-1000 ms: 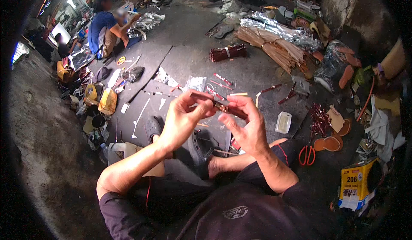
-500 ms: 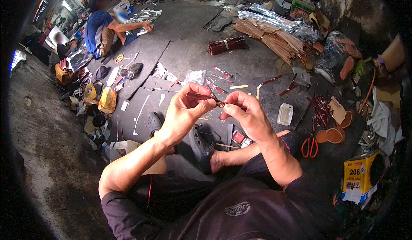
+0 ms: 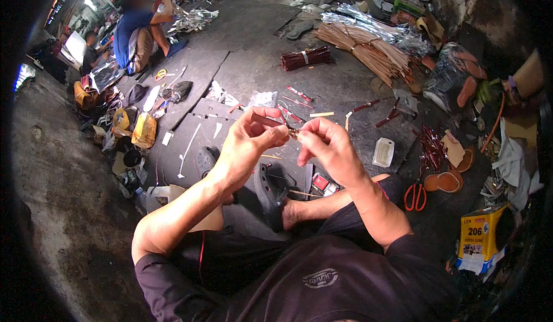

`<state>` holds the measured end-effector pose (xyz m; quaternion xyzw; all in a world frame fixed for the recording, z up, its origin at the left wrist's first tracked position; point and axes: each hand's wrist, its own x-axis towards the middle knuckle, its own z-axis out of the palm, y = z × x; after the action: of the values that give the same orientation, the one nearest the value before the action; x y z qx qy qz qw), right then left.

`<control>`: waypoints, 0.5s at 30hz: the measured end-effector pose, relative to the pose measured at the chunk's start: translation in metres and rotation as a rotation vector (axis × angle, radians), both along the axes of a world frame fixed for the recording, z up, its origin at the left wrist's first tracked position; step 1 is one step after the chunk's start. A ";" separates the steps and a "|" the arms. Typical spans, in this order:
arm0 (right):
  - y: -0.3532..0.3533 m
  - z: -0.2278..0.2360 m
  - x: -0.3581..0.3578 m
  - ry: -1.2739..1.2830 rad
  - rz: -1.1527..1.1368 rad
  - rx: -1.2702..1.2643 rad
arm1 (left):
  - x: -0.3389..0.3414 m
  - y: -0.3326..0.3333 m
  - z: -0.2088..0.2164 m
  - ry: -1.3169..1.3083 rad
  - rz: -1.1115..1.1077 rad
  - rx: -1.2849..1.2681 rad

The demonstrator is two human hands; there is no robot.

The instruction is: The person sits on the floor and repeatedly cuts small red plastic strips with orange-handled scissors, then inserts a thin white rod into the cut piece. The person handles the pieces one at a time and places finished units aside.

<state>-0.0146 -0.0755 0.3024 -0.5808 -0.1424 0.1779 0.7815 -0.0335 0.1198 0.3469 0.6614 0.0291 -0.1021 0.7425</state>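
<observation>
Between both hands, above my crossed legs, is a narrow dark brown strap [image 3: 266, 121] with a small shiny metal-looking piece [image 3: 294, 132] at its end. My left hand [image 3: 245, 149] is closed on the strap, pinching it near that piece between thumb and fingers. My right hand [image 3: 329, 147] pinches the shiny piece from the other side, its lower fingers curled. The fingertips hide part of it, so its exact kind cannot be made out. Beyond the hands, several short dark red straps [image 3: 299, 94] lie on the dark floor mat.
A tied bundle of dark red strips [image 3: 306, 58] and tan strips [image 3: 368, 48] lie farther off. At right are a white tray [image 3: 383, 152], red-handled scissors [image 3: 415, 197], brown sandal soles [image 3: 442, 182] and a yellow tin [image 3: 481, 235]. A person [image 3: 133, 40] sits at far left.
My hands stay nearly in place, still on the strap, with the right fingers shifted slightly around the shiny piece. The person at far left has raised their forearms toward their head.
</observation>
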 end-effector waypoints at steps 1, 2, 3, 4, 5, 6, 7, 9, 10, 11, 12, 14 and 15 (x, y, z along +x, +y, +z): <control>-0.004 -0.004 0.004 0.149 0.072 0.162 | 0.000 0.001 0.000 0.025 0.021 -0.050; -0.007 0.001 0.006 0.253 0.107 0.256 | 0.001 0.003 -0.002 0.044 0.036 -0.102; -0.010 0.005 0.006 0.361 0.138 0.346 | 0.002 0.005 -0.006 0.069 0.032 -0.130; -0.011 0.004 0.007 0.358 0.139 0.338 | 0.004 0.007 -0.010 0.094 0.028 -0.157; -0.012 0.003 0.008 0.354 0.140 0.330 | 0.005 0.008 -0.012 0.118 0.024 -0.184; -0.013 0.001 0.008 0.348 0.141 0.323 | 0.005 0.007 -0.011 0.140 0.032 -0.198; -0.014 0.000 0.009 0.339 0.132 0.319 | 0.005 0.007 -0.010 0.161 0.040 -0.212; -0.015 -0.003 0.009 0.323 0.115 0.311 | 0.004 0.005 -0.009 0.151 0.050 -0.214; -0.016 -0.003 0.009 0.302 0.116 0.281 | 0.003 0.003 -0.010 0.121 0.052 -0.203; -0.018 -0.002 0.009 0.281 0.117 0.252 | 0.003 0.001 -0.010 0.091 0.053 -0.191; -0.019 -0.001 0.009 0.261 0.116 0.223 | 0.002 0.000 -0.011 0.078 0.046 -0.168; -0.018 0.003 0.008 0.153 0.091 0.078 | 0.001 -0.001 -0.011 0.052 0.030 -0.123; -0.017 0.005 0.008 0.097 0.080 0.006 | 0.000 -0.002 -0.011 0.052 0.021 -0.116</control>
<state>-0.0069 -0.0922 0.3070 -0.5629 -0.1279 0.2363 0.7816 -0.0337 0.1182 0.3362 0.6141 0.0494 -0.1131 0.7796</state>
